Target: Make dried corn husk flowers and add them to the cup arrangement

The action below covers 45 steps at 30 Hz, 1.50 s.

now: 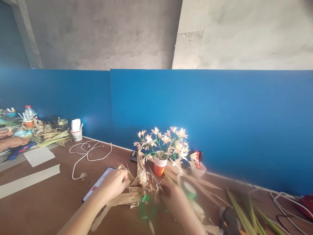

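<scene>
My left hand (117,181) is closed, its fingers curled over the near edge of the dried corn husks; what it pinches, if anything, is hidden. My right hand (172,197), somewhat blurred, is wrapped round scissors (154,178), their metal blades pointing up and left. Husk scraps and dried corn husks (141,173) lie between and beyond the hands. Just behind them, an orange and white paper cup (160,165) holds pale husk-like flowers (165,139) on green stems. A loop of green tape (145,206) lies between my forearms. The phone (97,184) is partly under my left forearm.
A white cable (90,156) curls at the left, near a paper cup with tissue (76,133). Another person's hand (14,142) is at the far left. Green leaves (241,209) and a dark tool (230,220) lie right. A blue partition (207,124) borders the table.
</scene>
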Tool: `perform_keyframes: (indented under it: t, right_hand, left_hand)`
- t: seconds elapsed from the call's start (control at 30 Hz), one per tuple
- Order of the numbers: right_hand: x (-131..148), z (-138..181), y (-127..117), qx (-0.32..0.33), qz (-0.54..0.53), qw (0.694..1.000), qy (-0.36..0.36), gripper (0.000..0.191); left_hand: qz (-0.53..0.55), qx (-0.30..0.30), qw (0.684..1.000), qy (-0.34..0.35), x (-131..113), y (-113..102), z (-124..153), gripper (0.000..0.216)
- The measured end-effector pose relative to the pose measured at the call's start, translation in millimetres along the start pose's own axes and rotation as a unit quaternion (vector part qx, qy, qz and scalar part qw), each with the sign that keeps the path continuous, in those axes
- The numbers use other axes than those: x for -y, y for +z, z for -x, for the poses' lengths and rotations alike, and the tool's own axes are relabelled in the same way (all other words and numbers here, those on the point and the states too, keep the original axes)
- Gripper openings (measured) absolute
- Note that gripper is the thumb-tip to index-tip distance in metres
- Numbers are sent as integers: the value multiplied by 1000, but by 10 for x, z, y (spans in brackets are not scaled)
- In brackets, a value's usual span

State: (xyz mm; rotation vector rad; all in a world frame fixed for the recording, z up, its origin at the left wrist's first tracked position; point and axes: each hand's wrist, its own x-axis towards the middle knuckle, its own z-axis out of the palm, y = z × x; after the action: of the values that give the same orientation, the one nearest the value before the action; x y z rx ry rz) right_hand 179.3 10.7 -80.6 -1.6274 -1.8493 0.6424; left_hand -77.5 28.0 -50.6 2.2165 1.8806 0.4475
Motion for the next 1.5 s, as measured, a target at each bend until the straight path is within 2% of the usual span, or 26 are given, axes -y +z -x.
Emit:
perform_keyframes:
  t: [0.07,0.13,0.2,0.27,0.3,0.37,0.43,0.5,0.57,0.63,0.7,0.73,0.87,0.93,1.03,1.17,1.23,1.33,1.4,1.5]
  right_hand:
    - [-36,-43,54,-25,-86,996,8,29]
    - [-53,-83,109,-32,-216,975,28,29]
    - [-43,-107,146,-5,-370,927,55,31]
    - [-5,-107,159,35,-496,863,86,40]
    - [24,-96,156,49,-539,835,103,44]
    - [99,-61,140,54,-597,791,124,49]
    - [186,-16,117,28,-627,768,126,51]
    - [267,21,99,-33,-619,774,128,50]
    - [323,43,93,-97,-590,790,135,50]
    - [345,49,100,-129,-566,803,131,50]
    - [338,50,112,-135,-549,817,111,46]
    - [327,50,117,-137,-536,827,99,43]
    - [268,43,114,-124,-468,873,55,30]
    - [236,30,113,-93,-452,886,42,27]
    - [182,1,147,-47,-457,887,40,27]
    - [85,-19,276,-12,-449,893,16,31]
    - [34,-12,356,-18,-396,918,-4,32]
    - [-22,1,452,-47,-319,947,-6,24]
    - [-44,-1,492,-45,-332,942,9,21]
    - [-72,-19,526,-17,-407,912,37,26]
  left_hand:
    - [33,-85,995,42,-117,-150,-5,15]
    - [107,-184,974,83,-243,-256,-11,14]
    - [237,-289,923,98,-375,-282,-25,10]
    - [421,-328,844,57,-521,-222,-50,10]
    - [528,-314,788,22,-603,-165,-65,12]
    - [700,-271,659,-49,-775,-15,-91,11]
    - [804,-214,541,-126,-942,157,-96,5]
    - [849,-136,466,-208,-1075,326,-71,11]
    - [860,-94,427,-262,-1161,477,-25,14]
    - [863,-47,423,-273,-1199,603,27,13]
    - [857,-8,440,-266,-1200,698,72,9]
    - [848,11,462,-260,-1189,732,93,7]
    - [766,132,612,-145,-1091,765,163,21]
    - [721,146,667,-122,-1020,739,186,25]
    - [683,118,713,-106,-911,706,190,28]
    - [661,55,739,-118,-822,722,158,36]
    - [661,26,738,-133,-799,750,141,38]
    - [665,8,732,-147,-756,818,122,38]
    - [664,17,733,-150,-713,878,112,34]
    - [680,23,718,-149,-654,949,102,24]
